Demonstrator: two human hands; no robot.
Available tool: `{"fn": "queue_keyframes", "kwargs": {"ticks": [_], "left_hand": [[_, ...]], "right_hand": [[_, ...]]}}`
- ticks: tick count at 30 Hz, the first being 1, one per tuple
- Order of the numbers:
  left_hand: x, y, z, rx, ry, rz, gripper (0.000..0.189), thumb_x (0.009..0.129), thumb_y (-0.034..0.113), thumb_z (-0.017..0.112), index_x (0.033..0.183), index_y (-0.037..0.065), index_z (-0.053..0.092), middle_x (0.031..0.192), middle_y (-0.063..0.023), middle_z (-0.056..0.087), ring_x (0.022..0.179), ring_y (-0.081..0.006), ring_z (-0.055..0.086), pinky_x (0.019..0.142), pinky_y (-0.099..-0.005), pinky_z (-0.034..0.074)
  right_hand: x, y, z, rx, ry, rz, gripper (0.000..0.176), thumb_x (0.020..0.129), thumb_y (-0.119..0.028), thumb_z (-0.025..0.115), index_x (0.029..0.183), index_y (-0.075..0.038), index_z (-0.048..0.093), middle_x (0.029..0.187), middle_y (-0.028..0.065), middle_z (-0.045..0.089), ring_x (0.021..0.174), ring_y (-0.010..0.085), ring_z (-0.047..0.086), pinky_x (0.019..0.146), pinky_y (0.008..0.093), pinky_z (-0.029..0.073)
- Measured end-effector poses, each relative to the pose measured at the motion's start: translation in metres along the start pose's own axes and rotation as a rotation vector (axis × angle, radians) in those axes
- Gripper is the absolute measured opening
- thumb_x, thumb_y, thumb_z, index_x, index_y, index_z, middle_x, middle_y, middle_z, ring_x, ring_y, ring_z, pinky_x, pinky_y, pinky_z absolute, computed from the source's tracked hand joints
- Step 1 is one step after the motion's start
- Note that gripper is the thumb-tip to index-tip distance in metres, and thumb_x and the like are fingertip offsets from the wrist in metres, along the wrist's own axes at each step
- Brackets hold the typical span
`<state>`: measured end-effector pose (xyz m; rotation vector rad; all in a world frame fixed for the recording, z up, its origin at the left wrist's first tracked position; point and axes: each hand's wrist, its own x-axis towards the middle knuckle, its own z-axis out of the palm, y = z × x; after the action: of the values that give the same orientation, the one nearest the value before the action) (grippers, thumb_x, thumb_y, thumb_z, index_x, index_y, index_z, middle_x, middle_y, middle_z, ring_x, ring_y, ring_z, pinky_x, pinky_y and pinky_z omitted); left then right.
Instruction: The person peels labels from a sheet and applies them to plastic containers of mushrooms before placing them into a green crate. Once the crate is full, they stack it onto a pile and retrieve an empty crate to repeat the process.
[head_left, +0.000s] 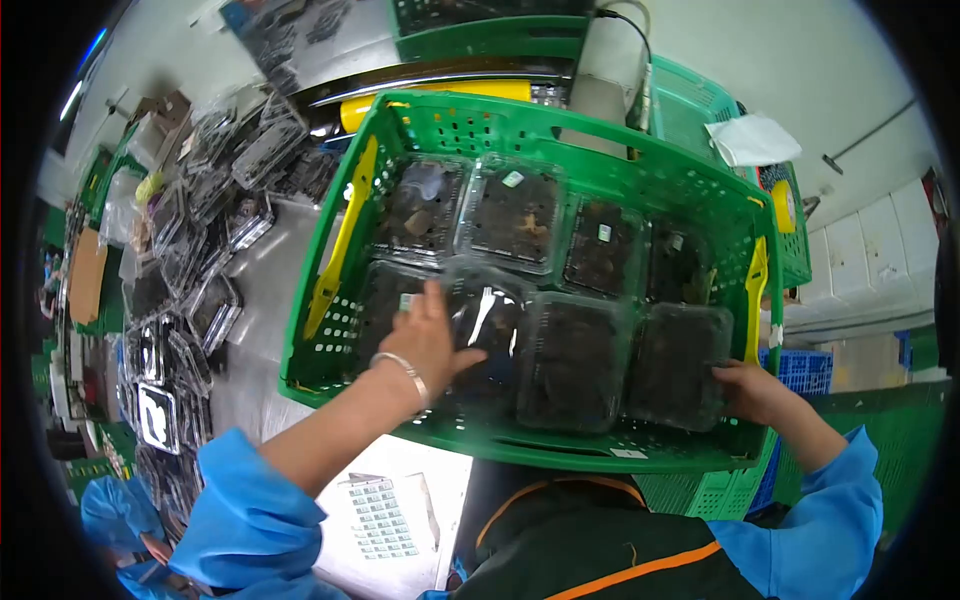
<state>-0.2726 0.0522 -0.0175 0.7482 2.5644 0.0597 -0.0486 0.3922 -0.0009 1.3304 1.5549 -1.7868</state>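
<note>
A green plastic crate (535,450) in front of me holds two rows of clear plastic boxes with dark contents. My left hand (422,338) is over the front left of the crate, fingers spread and thumb out. Beneath its fingers lies a box with a small label (385,290); the thumb overlaps the neighbouring shiny-lidded box (487,325). At the other end, my right hand (752,392) grips the right edge of the front right box (680,365), beside the crate wall. Part of its fingers is hidden. Small labels show on several back-row boxes, such as this one (515,215).
Many clear plastic boxes (190,290) are piled on the metal table (265,285) to the left. A sheet of printed labels (382,520) lies on a white surface below. Behind the crate is a yellow roll (440,100). Blue crates (805,372) stand at the right.
</note>
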Motion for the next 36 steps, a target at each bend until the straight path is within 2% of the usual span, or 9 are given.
{"fn": "queue_keyframes", "kwargs": {"ticks": [2, 4, 7, 10, 15, 22, 26, 32, 36], "left_hand": [[0.014, 0.002, 0.007, -0.207, -0.091, 0.014, 0.087, 0.076, 0.040, 0.061, 0.130, -0.008, 0.013, 0.123, -0.0256, 0.037, 0.101, -0.0368, 0.051, 0.083, -0.0375, 0.045], [0.036, -0.006, 0.017, -0.294, -0.314, -0.011, 0.077, 0.075, 0.040, 0.061, 0.122, -0.009, 0.025, 0.112, -0.0293, 0.045, 0.100, -0.0379, 0.051, 0.079, -0.0395, 0.045], [0.004, 0.011, 0.026, -0.042, 0.142, 0.269, 0.046, 0.075, 0.030, 0.061, 0.102, -0.003, 0.044, 0.087, -0.0174, 0.059, 0.090, -0.0280, 0.057, 0.072, -0.0371, 0.048], [-0.064, -0.008, -0.013, -0.466, 0.573, 0.388, 0.023, 0.076, 0.023, 0.061, 0.088, 0.005, 0.055, 0.078, -0.0092, 0.060, 0.077, -0.0236, 0.060, 0.060, -0.0325, 0.049], [-0.198, -0.166, 0.019, -0.857, 1.132, -0.084, 0.010, 0.079, 0.010, 0.060, 0.071, 0.003, 0.062, 0.058, -0.0076, 0.058, 0.047, -0.0126, 0.055, 0.043, -0.0232, 0.041], [-0.334, -0.443, 0.237, -0.165, 0.659, -1.087, 0.102, 0.058, 0.051, 0.071, 0.132, 0.000, 0.023, 0.115, -0.0225, 0.048, 0.108, -0.0349, 0.046, 0.090, -0.0399, 0.038], [-0.321, -0.423, 0.193, -0.644, 0.025, -0.985, 0.091, 0.056, 0.070, 0.061, 0.109, -0.003, 0.044, 0.097, -0.0200, 0.059, 0.094, -0.0307, 0.057, 0.080, -0.0369, 0.044], [-0.293, -0.367, 0.221, -1.100, 0.551, -0.838, 0.067, 0.052, 0.047, 0.080, 0.084, -0.001, 0.044, 0.072, -0.0129, 0.053, 0.068, -0.0233, 0.052, 0.064, -0.0314, 0.044], [-0.298, -0.343, 0.197, -1.319, 0.762, -0.999, 0.042, 0.062, 0.025, 0.078, 0.082, 0.005, 0.048, 0.070, 0.0007, 0.046, 0.065, -0.0087, 0.044, 0.058, -0.0203, 0.038]], "right_hand": [[0.003, 0.000, 0.013, -0.182, 0.061, 0.010, 0.054, 0.080, -0.011, 0.050, 0.129, -0.005, 0.028, 0.131, 0.0168, 0.032, 0.120, 0.0309, 0.033, 0.096, 0.0443, 0.031], [0.001, 0.000, 0.022, -1.434, 0.526, -0.838, 0.059, 0.080, -0.014, 0.050, 0.131, -0.001, 0.023, 0.135, 0.0230, 0.022, 0.122, 0.0361, 0.028, 0.100, 0.0444, 0.026], [-0.001, -0.011, 0.052, -1.423, -0.077, -0.192, 0.080, 0.079, -0.037, 0.052, 0.134, 0.002, 0.010, 0.137, 0.0300, 0.007, 0.126, 0.0412, 0.018, 0.104, 0.0390, 0.022], [-0.019, -0.068, 0.114, -1.826, -0.358, -0.039, 0.045, 0.077, -0.038, 0.054, 0.105, -0.004, 0.058, 0.097, 0.0197, 0.059, 0.093, 0.0317, 0.057, 0.083, 0.0377, 0.043], [-0.048, -0.146, 0.333, -1.363, -0.551, -1.155, 0.028, 0.075, -0.003, 0.055, 0.103, -0.002, 0.056, 0.095, 0.0127, 0.060, 0.084, 0.0212, 0.060, 0.072, 0.0305, 0.047], [0.037, -0.068, 0.753, -0.753, -0.841, -0.283, 0.080, 0.075, -0.028, 0.066, 0.130, 0.005, 0.018, 0.137, 0.0180, 0.017, 0.125, 0.0354, 0.021, 0.085, 0.0515, 0.044], [0.096, 0.003, 0.872, -0.161, -0.664, -0.243, 0.053, 0.072, -0.023, 0.068, 0.116, -0.006, 0.044, 0.117, 0.0132, 0.048, 0.115, 0.0267, 0.040, 0.087, 0.0501, 0.039], [0.048, -0.060, 0.820, -0.233, -0.780, -0.315, 0.030, 0.073, -0.006, 0.060, 0.102, -0.001, 0.051, 0.094, 0.0120, 0.060, 0.081, 0.0251, 0.062, 0.073, 0.0440, 0.051], [-0.053, -0.180, 0.579, -0.549, -0.843, -0.835, 0.043, 0.067, -0.010, 0.067, 0.105, -0.005, 0.049, 0.090, 0.0018, 0.050, 0.087, 0.0133, 0.052, 0.073, 0.0338, 0.046]]}}
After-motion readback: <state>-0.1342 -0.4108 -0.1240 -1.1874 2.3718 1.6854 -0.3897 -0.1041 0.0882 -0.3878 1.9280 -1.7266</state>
